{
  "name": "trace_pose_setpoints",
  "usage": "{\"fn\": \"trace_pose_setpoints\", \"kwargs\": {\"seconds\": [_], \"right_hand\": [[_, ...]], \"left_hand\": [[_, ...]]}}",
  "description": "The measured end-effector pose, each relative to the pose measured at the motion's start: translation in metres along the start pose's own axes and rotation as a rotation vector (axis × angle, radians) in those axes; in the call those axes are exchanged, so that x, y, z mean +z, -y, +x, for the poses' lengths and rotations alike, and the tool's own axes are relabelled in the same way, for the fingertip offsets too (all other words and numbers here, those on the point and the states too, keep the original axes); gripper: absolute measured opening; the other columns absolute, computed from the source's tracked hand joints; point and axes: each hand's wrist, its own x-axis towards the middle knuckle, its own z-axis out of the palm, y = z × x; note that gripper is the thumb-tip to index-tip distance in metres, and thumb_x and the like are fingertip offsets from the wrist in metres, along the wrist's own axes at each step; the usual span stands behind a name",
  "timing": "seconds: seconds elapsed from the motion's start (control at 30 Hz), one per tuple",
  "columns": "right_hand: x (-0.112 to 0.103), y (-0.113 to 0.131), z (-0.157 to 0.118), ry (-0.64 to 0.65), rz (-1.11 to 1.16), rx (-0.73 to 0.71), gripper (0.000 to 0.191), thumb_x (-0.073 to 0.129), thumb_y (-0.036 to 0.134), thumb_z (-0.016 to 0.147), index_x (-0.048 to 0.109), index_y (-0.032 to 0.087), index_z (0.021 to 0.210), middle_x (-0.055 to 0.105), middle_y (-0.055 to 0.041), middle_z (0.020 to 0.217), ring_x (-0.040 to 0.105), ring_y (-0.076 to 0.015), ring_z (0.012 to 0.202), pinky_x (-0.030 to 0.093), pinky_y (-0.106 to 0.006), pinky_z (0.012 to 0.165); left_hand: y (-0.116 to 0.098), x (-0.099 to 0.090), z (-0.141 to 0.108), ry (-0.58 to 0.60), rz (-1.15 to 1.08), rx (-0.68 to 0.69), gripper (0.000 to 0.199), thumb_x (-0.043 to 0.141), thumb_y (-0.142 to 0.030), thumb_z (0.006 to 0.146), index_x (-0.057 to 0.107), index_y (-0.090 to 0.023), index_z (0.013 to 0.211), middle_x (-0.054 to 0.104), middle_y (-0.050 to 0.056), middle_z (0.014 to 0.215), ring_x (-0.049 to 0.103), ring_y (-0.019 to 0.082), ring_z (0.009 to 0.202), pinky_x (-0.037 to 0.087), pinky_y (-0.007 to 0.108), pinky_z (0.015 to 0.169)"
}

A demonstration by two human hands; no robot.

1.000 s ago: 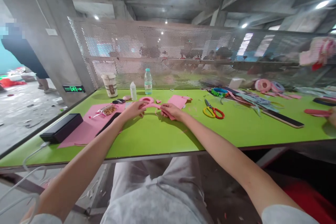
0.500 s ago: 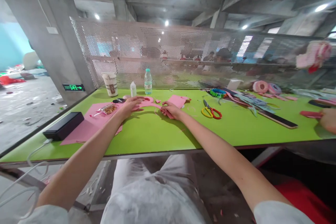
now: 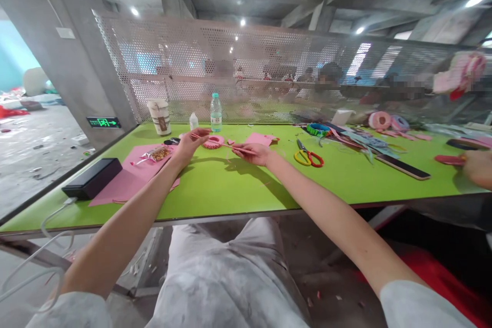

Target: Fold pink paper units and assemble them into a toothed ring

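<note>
A thin pink strip (image 3: pixel 222 144) stretches between my two hands, a little above the green table (image 3: pixel 215 189). My left hand (image 3: pixel 189 144) pinches its left end, and my right hand (image 3: pixel 251 153) grips its right end, palm turned partly up. Just behind the strip lies a pink ring-shaped roll (image 3: pixel 213 141), partly hidden by my left hand. Pink sheets (image 3: pixel 259 138) rest behind my right hand. Scissors (image 3: pixel 308 157) with yellow and red handles lie open to the right of it.
A paper cup (image 3: pixel 159 117), a small white bottle (image 3: pixel 193 121) and a water bottle (image 3: pixel 216 114) stand at the back. A black box (image 3: pixel 92 178) is at left. Ribbons and a phone (image 3: pixel 403 166) lie at right, near another person's hand (image 3: pixel 477 168).
Both hands have lifted with the pink strip, which is now seen edge-on. My right hand has turned its palm upward, and the pink roll is more visible.
</note>
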Motion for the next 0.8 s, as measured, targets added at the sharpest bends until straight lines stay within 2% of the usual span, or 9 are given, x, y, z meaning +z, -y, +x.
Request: {"fn": "trace_pose_setpoints", "kwargs": {"seconds": [0.07,0.13,0.2,0.23,0.37,0.47,0.53,0.63,0.8], "right_hand": [[0.008,0.000,-0.007,0.018,0.020,-0.023,0.036,0.070,0.034,0.104,0.066,0.016,0.135,0.069,-0.0114,0.133,0.072,-0.0253,0.111,0.064,-0.045,0.093],[0.016,-0.004,-0.016,0.032,0.036,-0.057,0.024,0.067,0.015,0.103,0.069,0.012,0.127,0.074,-0.0117,0.122,0.075,-0.0202,0.102,0.066,-0.034,0.085],[0.021,-0.011,-0.023,0.038,0.043,-0.094,0.026,0.063,-0.001,0.098,0.072,0.009,0.121,0.078,-0.0120,0.109,0.077,-0.0173,0.094,0.066,-0.027,0.080],[0.023,-0.014,-0.025,0.032,0.044,-0.113,0.027,0.064,-0.003,0.096,0.073,0.009,0.119,0.079,-0.0118,0.104,0.077,-0.0173,0.090,0.066,-0.027,0.078],[0.026,-0.025,-0.020,-0.091,0.059,-0.242,0.016,0.075,0.018,0.099,0.074,0.013,0.115,0.077,-0.0072,0.094,0.072,-0.0154,0.076,0.064,-0.027,0.068],[0.028,-0.029,-0.010,-0.217,0.105,-0.372,0.026,0.070,0.032,0.105,0.070,0.016,0.125,0.074,-0.0084,0.118,0.074,-0.0191,0.094,0.066,-0.036,0.081],[0.030,-0.029,-0.007,-0.271,0.148,-0.444,0.033,0.070,0.035,0.105,0.067,0.017,0.132,0.070,-0.0106,0.131,0.073,-0.0239,0.108,0.064,-0.044,0.091],[0.033,-0.026,-0.008,-0.305,0.222,-0.508,0.034,0.070,0.035,0.105,0.066,0.017,0.134,0.069,-0.0113,0.134,0.072,-0.0253,0.112,0.063,-0.046,0.094],[0.036,-0.023,-0.013,-0.320,0.357,-0.551,0.038,0.070,0.036,0.105,0.065,0.018,0.137,0.068,-0.0118,0.137,0.071,-0.0264,0.114,0.063,-0.047,0.096]], "left_hand": [[0.002,-0.001,0.004,-0.055,0.013,0.029,0.020,0.083,-0.030,0.092,0.077,-0.015,0.102,0.079,0.008,0.109,0.074,0.019,0.096,0.060,0.036,0.092],[0.004,-0.002,0.006,-0.106,0.013,0.046,0.022,0.074,-0.035,0.100,0.073,-0.014,0.107,0.078,0.006,0.101,0.075,0.019,0.088,0.061,0.037,0.085],[0.004,-0.004,0.006,-0.160,0.006,0.060,0.022,0.075,-0.035,0.099,0.071,-0.015,0.108,0.078,0.002,0.084,0.074,0.018,0.077,0.059,0.034,0.081],[0.004,-0.005,0.005,-0.187,-0.001,0.066,0.022,0.078,-0.034,0.096,0.071,-0.016,0.106,0.077,0.000,0.075,0.074,0.017,0.072,0.057,0.032,0.080],[0.000,0.001,0.001,-0.240,-0.063,0.053,0.022,0.086,-0.025,0.086,0.071,-0.019,0.101,0.072,-0.004,0.060,0.071,0.016,0.064,0.052,0.027,0.077],[-0.003,0.015,0.000,-0.240,-0.170,0.008,0.017,0.083,-0.025,0.091,0.068,-0.020,0.098,0.068,-0.005,0.059,0.068,0.015,0.059,0.052,0.026,0.072],[-0.006,0.027,0.001,-0.228,-0.270,-0.033,0.019,0.077,-0.033,0.097,0.063,-0.022,0.093,0.065,-0.005,0.059,0.065,0.014,0.057,0.052,0.026,0.069],[-0.010,0.041,0.000,-0.197,-0.416,-0.084,0.032,0.068,-0.051,0.102,0.060,-0.022,0.090,0.057,-0.006,0.057,0.060,0.013,0.054,0.054,0.026,0.065],[-0.008,0.043,-0.010,-0.204,-0.580,-0.126,0.047,0.058,-0.066,0.102,0.057,-0.022,0.086,0.048,-0.007,0.056,0.052,0.012,0.050,0.054,0.026,0.061]]}}
